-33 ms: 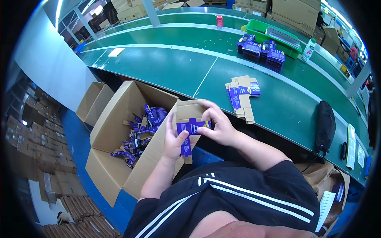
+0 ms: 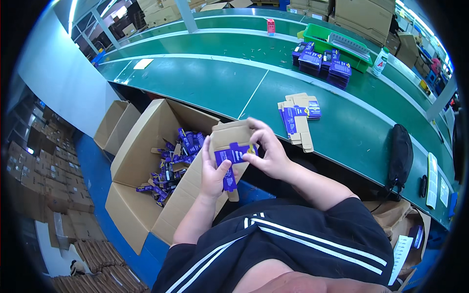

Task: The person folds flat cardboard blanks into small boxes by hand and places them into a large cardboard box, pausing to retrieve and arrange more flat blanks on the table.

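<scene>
A flat, unfolded purple and brown carton blank [image 2: 225, 156] is held up in front of my chest, beside the big cardboard box. My left hand [image 2: 213, 173] grips its left side, thumb across the purple face. On the opposite edge my right hand [image 2: 266, 151] pinches the blank between thumb and fingers. Several similar blanks [image 2: 299, 119] lie in a loose pile on the green table, beyond my right hand. To my left, the open cardboard box [image 2: 141, 141] contains a heap of small purple cartons [image 2: 171, 161].
Stacks of purple packs [image 2: 317, 63] sit by a green basket [image 2: 359, 57] and a white bottle [image 2: 380, 61] farther back. A black pouch [image 2: 399, 158] rests along the right table edge [image 2: 342, 163]. A paper bag [image 2: 391, 215] stands at my right.
The carton blank has shifted slightly left and tilted a little in my hands. My right fingers have moved slightly along its edge; the rest looks the same.
</scene>
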The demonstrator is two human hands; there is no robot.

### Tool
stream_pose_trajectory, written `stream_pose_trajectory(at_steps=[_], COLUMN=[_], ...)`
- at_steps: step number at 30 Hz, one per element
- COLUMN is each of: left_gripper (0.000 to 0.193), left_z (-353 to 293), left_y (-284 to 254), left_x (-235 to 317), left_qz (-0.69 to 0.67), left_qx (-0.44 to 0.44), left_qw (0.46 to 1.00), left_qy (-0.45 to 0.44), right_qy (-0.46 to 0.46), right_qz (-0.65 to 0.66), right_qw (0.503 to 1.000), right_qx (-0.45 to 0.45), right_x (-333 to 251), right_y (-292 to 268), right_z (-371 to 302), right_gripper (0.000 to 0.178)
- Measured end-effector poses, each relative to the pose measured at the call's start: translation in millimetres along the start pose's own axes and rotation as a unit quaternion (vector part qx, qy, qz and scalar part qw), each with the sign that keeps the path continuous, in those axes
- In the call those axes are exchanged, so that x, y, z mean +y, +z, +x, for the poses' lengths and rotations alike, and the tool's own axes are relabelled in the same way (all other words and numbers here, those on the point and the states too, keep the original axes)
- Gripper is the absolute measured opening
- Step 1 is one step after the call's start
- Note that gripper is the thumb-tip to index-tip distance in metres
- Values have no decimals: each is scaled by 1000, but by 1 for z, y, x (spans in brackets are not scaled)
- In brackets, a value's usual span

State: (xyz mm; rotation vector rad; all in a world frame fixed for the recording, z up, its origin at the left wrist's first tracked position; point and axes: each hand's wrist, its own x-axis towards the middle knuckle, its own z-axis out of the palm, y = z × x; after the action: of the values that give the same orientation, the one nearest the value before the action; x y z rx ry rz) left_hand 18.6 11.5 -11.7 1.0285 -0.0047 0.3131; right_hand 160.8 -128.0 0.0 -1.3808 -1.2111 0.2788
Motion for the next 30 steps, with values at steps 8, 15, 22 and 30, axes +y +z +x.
stream_pose_trajectory(at_steps=[8, 15, 22, 30], left_gripper=[63, 68, 75, 56], left_z=[-11, -11, -15, -15], left_y=[-4, 14, 10, 5], left_x=[-5, 4, 6, 7], left_qz=[128, 149, 230, 188], left_qx=[96, 80, 20, 33], left_qw=[985, 980, 970, 981], left_qy=[62, 101, 76, 45], right_qy=[14, 139, 253, 116], right_qz=[54, 258, 369, 186], right_qw=[998, 956, 892, 968], right_qx=[27, 13, -71, -120], right_x=[5, 1, -3, 1], right_y=[8, -4, -19, -14], right_z=[-6, 0, 8, 7], right_gripper=[23, 12, 16, 29])
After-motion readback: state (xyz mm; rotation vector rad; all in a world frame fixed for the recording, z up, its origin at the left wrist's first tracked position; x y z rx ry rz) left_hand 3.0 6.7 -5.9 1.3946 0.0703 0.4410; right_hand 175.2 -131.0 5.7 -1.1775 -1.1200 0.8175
